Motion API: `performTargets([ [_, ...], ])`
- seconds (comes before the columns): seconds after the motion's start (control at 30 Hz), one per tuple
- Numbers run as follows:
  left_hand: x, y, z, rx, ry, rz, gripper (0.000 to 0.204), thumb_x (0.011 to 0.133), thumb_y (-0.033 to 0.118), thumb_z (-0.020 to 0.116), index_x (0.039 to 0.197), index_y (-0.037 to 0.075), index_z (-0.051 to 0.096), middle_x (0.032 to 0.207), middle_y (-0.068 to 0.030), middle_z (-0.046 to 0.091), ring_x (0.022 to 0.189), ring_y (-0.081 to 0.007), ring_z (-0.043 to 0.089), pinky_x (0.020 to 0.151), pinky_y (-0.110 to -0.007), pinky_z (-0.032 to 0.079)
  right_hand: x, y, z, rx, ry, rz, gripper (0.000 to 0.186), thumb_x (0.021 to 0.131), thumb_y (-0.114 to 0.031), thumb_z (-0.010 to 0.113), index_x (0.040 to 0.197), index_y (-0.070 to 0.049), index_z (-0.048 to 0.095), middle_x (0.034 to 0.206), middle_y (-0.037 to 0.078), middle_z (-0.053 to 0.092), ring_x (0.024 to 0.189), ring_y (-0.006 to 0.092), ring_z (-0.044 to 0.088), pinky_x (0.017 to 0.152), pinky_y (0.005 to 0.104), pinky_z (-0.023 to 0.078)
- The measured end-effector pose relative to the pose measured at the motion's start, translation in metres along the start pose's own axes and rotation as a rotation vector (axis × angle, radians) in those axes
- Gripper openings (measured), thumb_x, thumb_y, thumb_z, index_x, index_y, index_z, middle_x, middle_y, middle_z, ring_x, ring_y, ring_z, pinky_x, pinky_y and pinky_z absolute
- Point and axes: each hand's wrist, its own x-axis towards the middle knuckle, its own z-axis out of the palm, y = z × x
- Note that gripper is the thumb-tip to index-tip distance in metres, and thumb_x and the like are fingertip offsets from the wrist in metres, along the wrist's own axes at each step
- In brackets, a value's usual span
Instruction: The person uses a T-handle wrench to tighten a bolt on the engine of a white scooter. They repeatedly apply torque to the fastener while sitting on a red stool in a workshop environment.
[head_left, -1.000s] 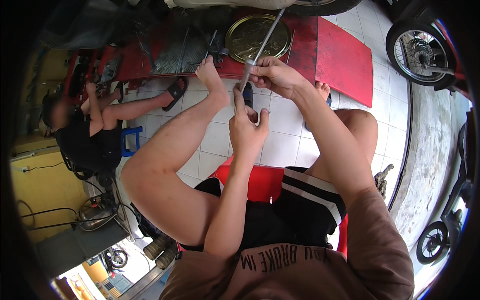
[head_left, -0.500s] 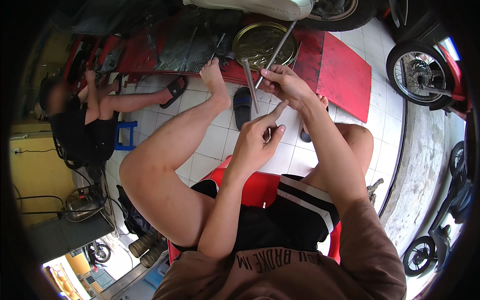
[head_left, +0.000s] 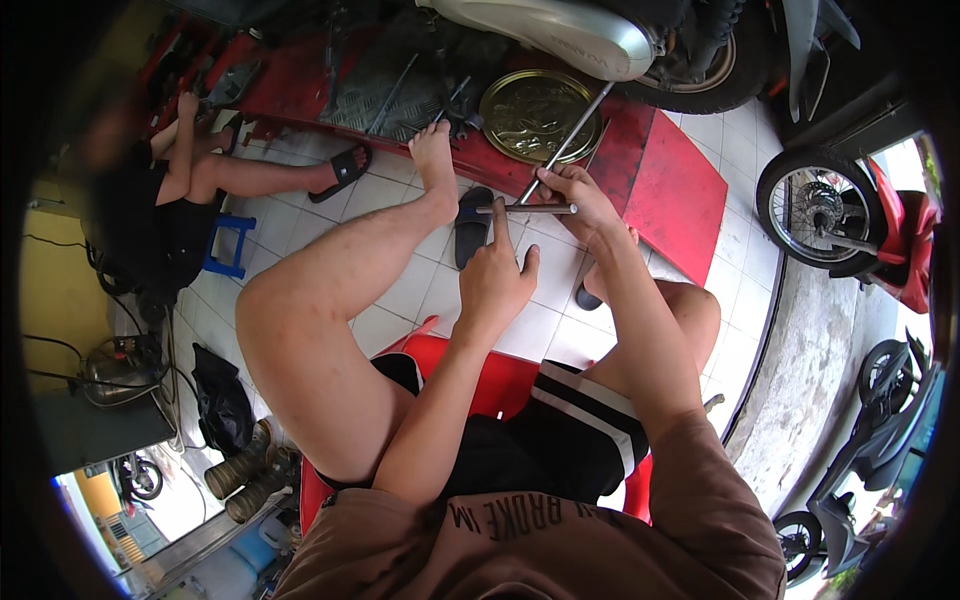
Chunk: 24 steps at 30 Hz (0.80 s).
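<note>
My right hand point(head_left: 582, 202) grips a long steel rod point(head_left: 582, 119), which slants up to the underside of a silver scooter body point(head_left: 540, 30). A shorter steel bar point(head_left: 554, 209) lies crosswise at the rod's lower end, forming a T; I cannot tell whether they are joined. My left hand point(head_left: 492, 285) has its index finger stretched up to touch the crossbar's left part, thumb apart, other fingers loosely curled. Behind the rod sits a round brass-coloured tray point(head_left: 500, 110) on a red platform point(head_left: 680, 200), beside a wrench and other tools.
My bare left foot point(head_left: 432, 150) rests by the platform, near a black slide sandal point(head_left: 473, 235). A co-worker point(head_left: 150, 190) sits at left by a blue stool point(head_left: 228, 245). Motorcycles point(head_left: 895, 230) stand at right; a compressor point(head_left: 120, 370) is at lower left.
The shorter bar has swung from steeply upright to nearly horizontal across the long rod. My left index finger has risen to it. The view has shifted slightly.
</note>
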Motion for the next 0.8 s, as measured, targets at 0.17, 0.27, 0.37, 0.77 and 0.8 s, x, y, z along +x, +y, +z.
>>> performTargets([
  [0.17, 0.003, -0.018, 0.026, -0.133, -0.072, -0.076, 0.066, 0.087, 0.026, 0.059, 0.139, -0.003, 0.032, 0.072, -0.023, 0.065, 0.07, -0.0404, 0.066, 0.063, -0.046, 0.053, 0.0, -0.004, -0.001, 0.085, -0.078, -0.019, 0.017, 0.095, -0.018, 0.056, 0.084, -0.005, 0.057, 0.064, -0.002, 0.048, 0.056, 0.0069, 0.038, 0.052, 0.0223, 0.031],
  [0.27, 0.002, -0.015, 0.032, -0.275, -0.174, 0.193, 0.051, 0.086, 0.021, 0.061, 0.129, -0.004, 0.049, 0.072, -0.0189, 0.065, 0.066, -0.0354, 0.065, 0.062, -0.042, 0.052, 0.003, -0.002, -0.007, 0.09, -0.073, -0.036, 0.019, 0.096, -0.019, 0.055, 0.082, -0.006, 0.055, 0.064, -0.002, 0.047, 0.056, 0.0077, 0.038, 0.053, 0.0229, 0.033],
  [0.37, -0.009, 0.012, 0.006, -0.458, -0.137, 0.355, 0.043, 0.086, 0.011, 0.062, 0.127, -0.001, 0.054, 0.07, -0.012, 0.063, 0.059, -0.0213, 0.059, 0.055, -0.032, 0.047, 0.009, -0.001, -0.015, 0.024, -0.022, 0.002, 0.021, 0.096, -0.02, 0.054, 0.08, -0.007, 0.054, 0.063, -0.001, 0.046, 0.057, 0.0084, 0.038, 0.054, 0.0233, 0.034],
  [0.77, -0.005, 0.009, -0.003, -0.469, 0.05, 0.258, 0.044, 0.085, 0.016, 0.062, 0.124, -0.004, 0.056, 0.065, -0.0149, 0.064, 0.058, -0.0227, 0.063, 0.056, -0.034, 0.048, 0.002, -0.012, -0.006, 0.216, 0.008, -0.065, 0.018, 0.098, -0.017, 0.051, 0.085, -0.004, 0.052, 0.065, -0.001, 0.041, 0.058, 0.0092, 0.035, 0.053, 0.0246, 0.031],
  [0.8, -0.006, 0.014, -0.012, -0.49, 0.124, 0.246, 0.041, 0.085, 0.015, 0.062, 0.122, -0.004, 0.058, 0.064, -0.0147, 0.063, 0.056, -0.0215, 0.061, 0.055, -0.033, 0.047, 0.0, -0.015, -0.002, 0.224, 0.029, -0.063, 0.017, 0.099, -0.017, 0.05, 0.089, -0.003, 0.052, 0.065, -0.001, 0.041, 0.058, 0.009, 0.034, 0.053, 0.0243, 0.03],
])
